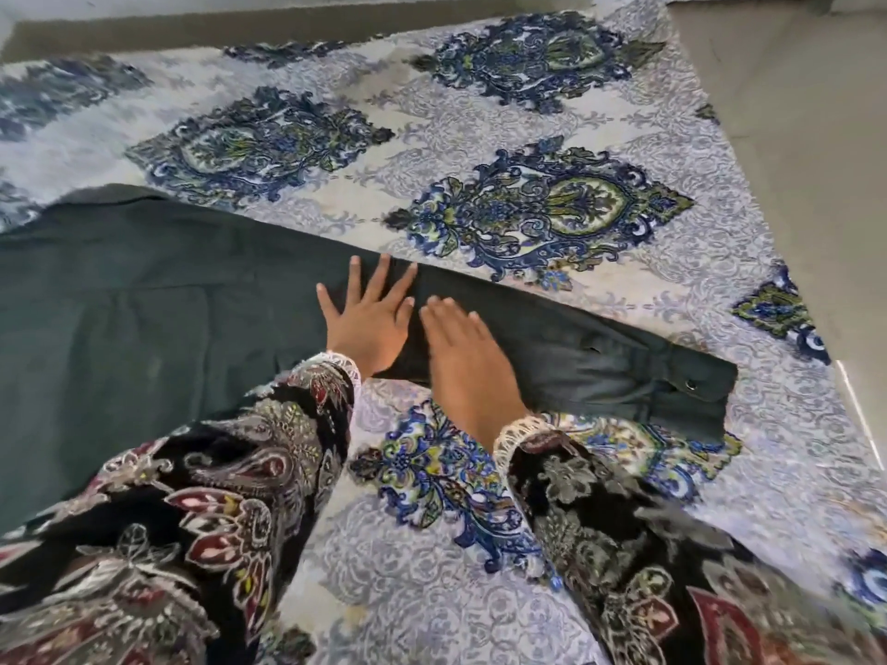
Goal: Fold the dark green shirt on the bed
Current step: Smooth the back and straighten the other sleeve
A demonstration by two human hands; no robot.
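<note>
Nearest the camera, two forearms in dark sleeves [206, 511] printed with paisley in red, cream and grey reach forward over a bed. Each sleeve ends in a cuff of white lace at the wrist.

Beyond the cuffs, both hands lie palm down, side by side and nearly touching, on the dark green shirt [144, 300]. The left hand [367, 324] has its fingers straight and spread, flat on the cloth. The right hand [463, 357] also lies flat, its fingers straight and close together. Neither hand's grip is closed on anything; both only press on the fabric.

The hands rest on the shirt's long sleeve [576, 352], which stretches out flat to the right and ends in a buttoned cuff [691, 391] with a small metal snap, near the right edge of the bed. The body of the shirt spreads wide to the left, lying flat and reaching past the left edge of the view.

Under the shirt is a bedspread [480, 136], pale grey-white with large ornate medallions in blue, navy and olive green, running on to the far side of the bed. Past its far and right edges is a plain beige floor [792, 112].
</note>
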